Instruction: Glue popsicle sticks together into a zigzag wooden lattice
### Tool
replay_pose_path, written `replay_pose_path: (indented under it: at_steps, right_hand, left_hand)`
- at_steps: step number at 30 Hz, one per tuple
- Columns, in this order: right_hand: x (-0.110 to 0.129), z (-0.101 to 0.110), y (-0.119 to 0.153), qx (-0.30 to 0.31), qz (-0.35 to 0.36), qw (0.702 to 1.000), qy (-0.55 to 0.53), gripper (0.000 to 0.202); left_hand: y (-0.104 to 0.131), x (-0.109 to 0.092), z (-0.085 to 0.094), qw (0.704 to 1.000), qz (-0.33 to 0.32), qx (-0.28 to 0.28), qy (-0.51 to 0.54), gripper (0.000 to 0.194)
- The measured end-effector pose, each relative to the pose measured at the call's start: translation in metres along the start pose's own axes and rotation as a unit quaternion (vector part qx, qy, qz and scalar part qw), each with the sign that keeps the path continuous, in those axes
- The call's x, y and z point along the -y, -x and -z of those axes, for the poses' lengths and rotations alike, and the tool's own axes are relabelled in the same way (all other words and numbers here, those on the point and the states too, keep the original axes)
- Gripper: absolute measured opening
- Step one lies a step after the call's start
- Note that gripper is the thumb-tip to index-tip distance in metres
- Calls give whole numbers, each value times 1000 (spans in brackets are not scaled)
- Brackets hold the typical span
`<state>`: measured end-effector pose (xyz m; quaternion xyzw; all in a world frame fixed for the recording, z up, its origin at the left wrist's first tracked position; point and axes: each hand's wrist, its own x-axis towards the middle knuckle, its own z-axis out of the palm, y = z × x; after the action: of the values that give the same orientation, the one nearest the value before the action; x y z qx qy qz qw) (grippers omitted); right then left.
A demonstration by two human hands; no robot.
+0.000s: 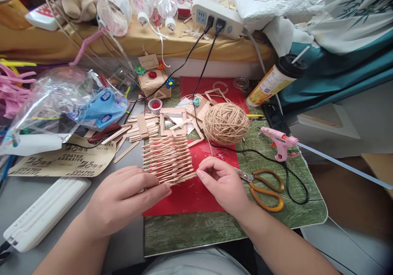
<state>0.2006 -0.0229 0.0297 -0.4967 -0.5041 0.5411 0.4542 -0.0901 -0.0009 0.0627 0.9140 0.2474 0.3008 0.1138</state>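
A lattice-like box of stacked wooden craft sticks (168,156) stands on a red sheet in front of me. My left hand (129,195) grips its near left side, fingers along the front edge and thumb hidden. At the near right corner my right hand (219,181) is closed in a pinch on a thin strand of jute twine, close against the stick ends. Loose fibres show along the box's near edge. Just beyond my right hand sits a big ball of jute twine (226,123), with a strand running down toward that hand. Orange-handled scissors (267,189) lie beside my right wrist.
A pink glue gun (280,142) with a long glue stick and black cable lies at right. Behind are loose craft sticks (144,127), a square stick frame (173,121) and a decorated stick box (153,82). A drink cup (273,80) leans back right; sandpaper (70,156) lies left.
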Motion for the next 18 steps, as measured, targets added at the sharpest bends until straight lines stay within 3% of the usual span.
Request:
replay_pose_path:
  at_steps: [6, 18]
  right_hand:
    - [-6, -4, -1, -12, -28, 999, -41, 21]
    - [-6, -6, 1, -20, -12, 998, -54, 26]
  left_hand:
    - [-3, -2, 1, 1000, -9, 2, -8, 28]
    - [-9, -4, 3, 1000, -16, 0, -24, 22]
